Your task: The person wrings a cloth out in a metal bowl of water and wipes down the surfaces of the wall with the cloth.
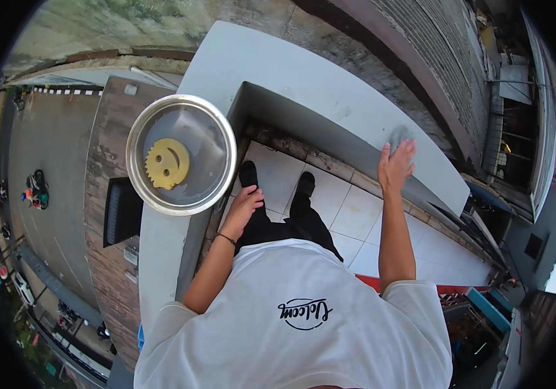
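Observation:
My right hand [397,166] lies on the pale grey top of a parapet wall [330,110], fingers stretched out. Around its fingertips is a darker grey patch [401,135]; I cannot tell whether it is a wet mark or a thin cloth. My left hand [245,206] hangs low in front of my leg, its fingers loosely bent and partly apart, with nothing visible in them. Left of it, a round metal basin [137,188] rests on the wall's corner. Clear liquid fills part of it, and a yellow smiley-face sponge [167,163] sits inside.
Below me is a white tiled floor [349,214], where my black shoes stand between the walls. Beyond the left wall, a street [57,175] lies far down, with a motorcycle [36,189]. A corrugated roof [433,45] is past the far wall.

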{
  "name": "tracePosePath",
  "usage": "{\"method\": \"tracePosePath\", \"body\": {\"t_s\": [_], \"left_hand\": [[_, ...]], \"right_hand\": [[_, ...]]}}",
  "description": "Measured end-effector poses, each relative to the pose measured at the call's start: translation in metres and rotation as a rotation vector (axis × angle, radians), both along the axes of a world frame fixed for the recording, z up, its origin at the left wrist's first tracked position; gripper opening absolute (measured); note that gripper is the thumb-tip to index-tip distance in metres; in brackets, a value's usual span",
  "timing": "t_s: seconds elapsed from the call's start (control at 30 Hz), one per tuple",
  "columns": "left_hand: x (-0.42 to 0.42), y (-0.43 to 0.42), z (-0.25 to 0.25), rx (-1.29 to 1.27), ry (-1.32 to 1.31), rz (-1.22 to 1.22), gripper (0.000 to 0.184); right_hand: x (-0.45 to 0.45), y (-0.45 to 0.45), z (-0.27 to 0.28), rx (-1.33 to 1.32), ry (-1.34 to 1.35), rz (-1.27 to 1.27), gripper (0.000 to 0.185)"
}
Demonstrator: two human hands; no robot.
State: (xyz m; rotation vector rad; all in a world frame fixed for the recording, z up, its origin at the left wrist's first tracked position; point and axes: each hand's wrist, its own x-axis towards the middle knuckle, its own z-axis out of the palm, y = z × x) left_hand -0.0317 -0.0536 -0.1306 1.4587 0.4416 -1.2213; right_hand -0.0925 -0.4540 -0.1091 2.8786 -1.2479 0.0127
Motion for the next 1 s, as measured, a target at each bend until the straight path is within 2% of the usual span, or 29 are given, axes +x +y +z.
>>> {"method": "tracePosePath", "body": {"t_s": [0.1,0.27,0.37,0.43,0.57,0.8,0.83,0.93,1.0], "left_hand": [[-0.002,0.02,-0.005,-0.013,-0.07,0.111,0.053],[-0.018,0.046,-0.027,0.016,-0.107,0.242,0.047],[-0.021,0.048,-0.012,0.054,-0.093,0.286,0.044],[-0.02,0.038,0.0,0.082,-0.088,0.292,0.041],[-0.03,0.023,-0.004,0.13,-0.139,0.144,0.049],[-0.028,-0.064,0.002,0.141,-0.252,-0.052,0.054],[-0.026,-0.081,-0.002,0.082,-0.327,-0.037,0.05],[-0.005,-0.142,-0.002,-0.03,-0.843,-0.105,0.043],[0.003,-0.2,0.032,-0.023,-1.114,-0.153,0.041]], "right_hand": [[0.063,0.063,-0.003,0.006,-0.039,0.147,0.074],[0.189,0.17,0.005,0.156,-0.171,0.567,0.071],[0.241,0.205,-0.013,0.193,-0.294,0.732,0.066],[0.25,0.21,-0.016,0.186,-0.319,0.743,0.063],[0.214,0.185,-0.012,0.135,-0.324,0.736,0.058],[0.069,0.062,0.003,0.077,-0.308,0.494,0.056],[0.045,0.041,0.003,0.066,-0.304,0.452,0.055],[-0.019,-0.02,0.007,0.028,-0.257,0.273,0.055],[-0.07,-0.062,0.008,-0.004,-0.214,0.155,0.055]]}}
